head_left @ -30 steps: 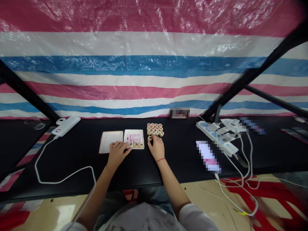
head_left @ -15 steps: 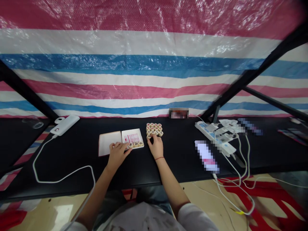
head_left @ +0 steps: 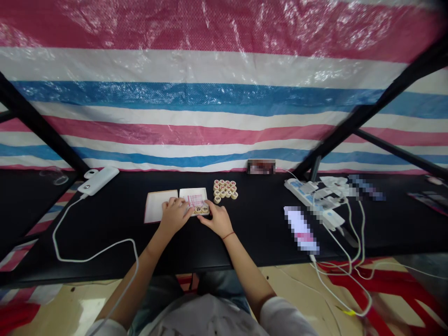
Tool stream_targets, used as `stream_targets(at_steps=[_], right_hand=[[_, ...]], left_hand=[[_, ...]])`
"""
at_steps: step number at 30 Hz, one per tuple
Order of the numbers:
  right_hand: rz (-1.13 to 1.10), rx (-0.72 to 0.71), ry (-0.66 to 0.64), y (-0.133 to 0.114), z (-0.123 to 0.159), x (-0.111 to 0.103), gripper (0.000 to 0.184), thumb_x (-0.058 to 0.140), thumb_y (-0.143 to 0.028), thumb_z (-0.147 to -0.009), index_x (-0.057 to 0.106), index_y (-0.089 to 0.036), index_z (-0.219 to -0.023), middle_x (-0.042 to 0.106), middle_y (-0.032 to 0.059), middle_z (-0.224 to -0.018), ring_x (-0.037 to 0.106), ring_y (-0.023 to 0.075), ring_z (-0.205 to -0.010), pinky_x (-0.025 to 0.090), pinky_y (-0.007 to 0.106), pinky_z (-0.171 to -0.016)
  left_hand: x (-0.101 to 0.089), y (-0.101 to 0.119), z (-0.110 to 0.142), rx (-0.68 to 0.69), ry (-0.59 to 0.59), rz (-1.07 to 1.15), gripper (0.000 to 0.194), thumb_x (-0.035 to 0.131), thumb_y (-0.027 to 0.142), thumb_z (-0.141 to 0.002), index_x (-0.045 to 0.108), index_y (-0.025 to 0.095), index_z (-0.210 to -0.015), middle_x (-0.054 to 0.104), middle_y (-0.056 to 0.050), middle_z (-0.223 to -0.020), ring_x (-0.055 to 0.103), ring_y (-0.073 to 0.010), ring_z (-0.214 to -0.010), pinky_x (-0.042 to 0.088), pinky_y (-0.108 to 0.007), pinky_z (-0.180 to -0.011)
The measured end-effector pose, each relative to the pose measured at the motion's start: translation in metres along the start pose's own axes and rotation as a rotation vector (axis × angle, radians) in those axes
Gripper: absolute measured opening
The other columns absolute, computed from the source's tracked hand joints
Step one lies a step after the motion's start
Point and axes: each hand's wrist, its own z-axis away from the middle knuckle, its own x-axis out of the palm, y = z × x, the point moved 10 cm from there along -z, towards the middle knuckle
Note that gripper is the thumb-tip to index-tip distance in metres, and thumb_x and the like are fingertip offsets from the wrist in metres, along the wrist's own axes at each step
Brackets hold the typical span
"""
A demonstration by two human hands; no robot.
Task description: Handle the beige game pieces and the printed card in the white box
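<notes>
A shallow white box tray holds a sheet with red print and, along its near side, round Chinese chess pieces with black characters. My left hand lies over the tray's left near corner and the adjoining lid, fingers spread and bent, hiding the left end of the row. At the right near corner is my right hand, thumb and forefinger apart on either side of the rightmost piece. Whether they touch it or only the tray wall is unclear. Several more chess pieces stand in rows on the table, one alone in front.
The open lid lies left of the tray. A white power bank with a cable is at the left. To the right are a phone and a power strip with plugs and cables. A blurred-out device stands at the back.
My right hand has left the front piece of the table group and moved left to the tray's corner. My left hand has shifted slightly right, covering the leftmost piece in the tray.
</notes>
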Motion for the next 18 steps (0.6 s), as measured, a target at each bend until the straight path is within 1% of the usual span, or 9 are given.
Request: stream_targets(at_steps=[3,7,10,14,18], right_hand=[[0.019,0.018,-0.046,0.001,-0.002,0.006,0.051,0.063,-0.047,-0.081,0.053,-0.017,-0.122,0.069,0.0061,-0.088,0.063,0.0189,-0.077,0.038,0.028,-0.072],[0.018,0.046,-0.071,0.003,-0.002,0.007,0.051,0.063,-0.044,-0.082,0.051,-0.016,-0.123,0.069,0.0071,-0.091,0.064,0.0198,-0.079,0.039,0.029,-0.073],[0.018,0.047,-0.076,0.003,-0.002,0.007,0.050,0.063,-0.043,-0.082,0.052,-0.016,-0.122,0.069,0.0069,-0.091,0.064,0.0197,-0.079,0.040,0.029,-0.073],[0.020,0.042,-0.054,0.003,-0.002,0.007,0.051,0.061,-0.044,-0.082,0.051,-0.015,-0.123,0.068,0.0051,-0.084,0.064,0.0188,-0.075,0.041,0.028,-0.072],[-0.028,0.053,-0.019,0.005,-0.001,0.003,0.055,0.061,-0.046,-0.081,0.050,-0.014,-0.124,0.063,-0.0002,-0.072,0.061,0.0165,-0.066,0.042,0.028,-0.071]], left_hand=[[0.007,0.008,-0.002,0.032,-0.045,-0.020,0.030,0.047,0.040,-0.092,0.070,0.022,-0.086,0.068,-0.008,-0.100,0.050,-0.0282,-0.100,0.029,-0.041,-0.077],[0.011,0.014,0.001,0.014,-0.068,-0.015,0.029,0.045,0.036,-0.092,0.069,0.020,-0.086,0.069,-0.010,-0.091,0.051,-0.0280,-0.097,0.028,-0.040,-0.076],[0.014,0.015,0.003,-0.012,-0.091,-0.003,0.028,0.044,0.033,-0.091,0.069,0.020,-0.090,0.070,-0.010,-0.088,0.052,-0.0275,-0.096,0.028,-0.040,-0.077],[0.017,0.011,0.001,-0.048,-0.092,0.009,0.025,0.047,0.034,-0.089,0.068,0.022,-0.096,0.072,-0.009,-0.092,0.054,-0.0277,-0.096,0.029,-0.041,-0.078],[0.016,0.005,0.001,-0.081,-0.060,0.043,0.023,0.050,0.035,-0.087,0.068,0.023,-0.096,0.072,-0.008,-0.093,0.055,-0.0275,-0.093,0.030,-0.042,-0.079]])
